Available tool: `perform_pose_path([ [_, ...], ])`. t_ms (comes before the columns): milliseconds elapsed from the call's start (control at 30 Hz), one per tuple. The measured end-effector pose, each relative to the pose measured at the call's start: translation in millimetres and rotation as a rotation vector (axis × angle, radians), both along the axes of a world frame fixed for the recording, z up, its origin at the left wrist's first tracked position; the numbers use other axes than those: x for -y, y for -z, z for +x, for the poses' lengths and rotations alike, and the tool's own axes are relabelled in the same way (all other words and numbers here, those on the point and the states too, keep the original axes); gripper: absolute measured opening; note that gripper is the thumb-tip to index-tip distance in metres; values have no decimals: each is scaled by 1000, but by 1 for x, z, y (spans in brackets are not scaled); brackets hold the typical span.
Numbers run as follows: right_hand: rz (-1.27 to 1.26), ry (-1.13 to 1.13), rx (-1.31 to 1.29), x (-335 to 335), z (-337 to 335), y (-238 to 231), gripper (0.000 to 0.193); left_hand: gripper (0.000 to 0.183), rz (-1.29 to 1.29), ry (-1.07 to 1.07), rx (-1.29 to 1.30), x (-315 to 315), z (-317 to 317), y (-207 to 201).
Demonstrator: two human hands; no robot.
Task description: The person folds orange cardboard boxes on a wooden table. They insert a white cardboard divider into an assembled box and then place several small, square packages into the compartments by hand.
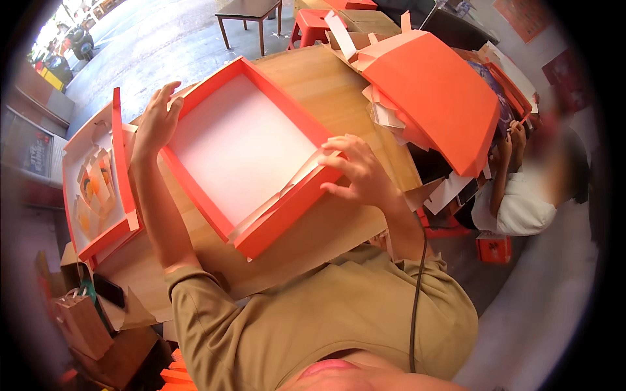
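In front of me on the wooden table lies an orange-red cardboard box tray (244,150), turned at an angle, its white inside facing up. My right hand (358,171) grips its near right corner, fingers over the rim and thumb against the outer wall. A strip of pale flap (287,195) stands loose along the near wall. My left hand (156,120) is beside the tray's far left wall, fingers stretched and thumb apart. Left of that arm sits another orange-red box (122,163) holding a cut card insert (96,186) with orange and yellow parts.
A pile of orange-red box parts (433,98) stands at the table's right. Beyond it a person in a white top (521,205) works with both hands. A black phone (109,290) lies at the table's left edge (137,309), near a paper bag (85,326). A stool (310,27) stands behind.
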State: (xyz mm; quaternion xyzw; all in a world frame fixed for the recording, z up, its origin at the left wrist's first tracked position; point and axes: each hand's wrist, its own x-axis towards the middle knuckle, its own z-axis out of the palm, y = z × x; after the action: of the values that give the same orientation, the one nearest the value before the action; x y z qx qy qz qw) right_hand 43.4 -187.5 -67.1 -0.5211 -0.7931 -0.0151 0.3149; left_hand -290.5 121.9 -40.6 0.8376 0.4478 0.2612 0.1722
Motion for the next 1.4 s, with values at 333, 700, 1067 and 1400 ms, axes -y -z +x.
perform_pose_path([
  [333, 82, -54, 254, 5, -7, 53, 64, 41, -156, 785, -198, 146, 64, -42],
  [700, 70, -87, 195, 5, -7, 52, 66, 13, -227, 762, -621, 149, 92, -10],
  [1067, 41, -142, 213, -11, -5, 31, 71, 22, -577, 887, -470, 141, 96, -1],
  [1400, 12, -207, 219, -31, 1, 26, 77, 30, -546, 971, -642, 138, 93, 10],
])
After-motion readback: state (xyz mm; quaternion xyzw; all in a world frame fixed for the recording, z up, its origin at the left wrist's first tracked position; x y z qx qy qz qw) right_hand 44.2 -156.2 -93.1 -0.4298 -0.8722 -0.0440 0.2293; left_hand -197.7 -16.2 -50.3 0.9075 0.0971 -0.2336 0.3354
